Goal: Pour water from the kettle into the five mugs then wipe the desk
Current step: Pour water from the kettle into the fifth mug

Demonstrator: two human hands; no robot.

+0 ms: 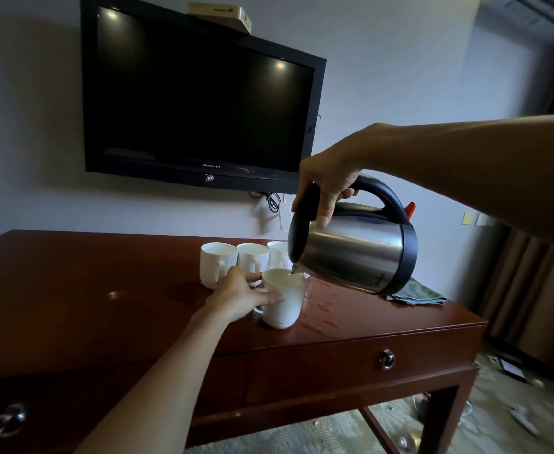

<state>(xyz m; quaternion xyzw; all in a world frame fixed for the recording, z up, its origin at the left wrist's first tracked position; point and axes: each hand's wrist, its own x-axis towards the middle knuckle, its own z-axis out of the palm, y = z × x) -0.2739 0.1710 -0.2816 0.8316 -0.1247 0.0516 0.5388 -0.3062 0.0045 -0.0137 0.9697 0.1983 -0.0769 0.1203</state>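
Water runs as our right hand [329,181] grips the tilted kettle [351,250] over the front mug [284,301] our left hand [241,294] holds on the desk [105,290]; wiping remains, cloth [420,294] untouched.

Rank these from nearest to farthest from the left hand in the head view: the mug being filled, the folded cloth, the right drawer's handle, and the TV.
From the left hand:
1. Mug being filled, held by that hand.
2. Folded cloth, off to the right on the desk, behind the kettle.
3. Right drawer's handle, lower right on the desk front; close to the cloth's rank, hard to call.
4. TV, up on the wall.
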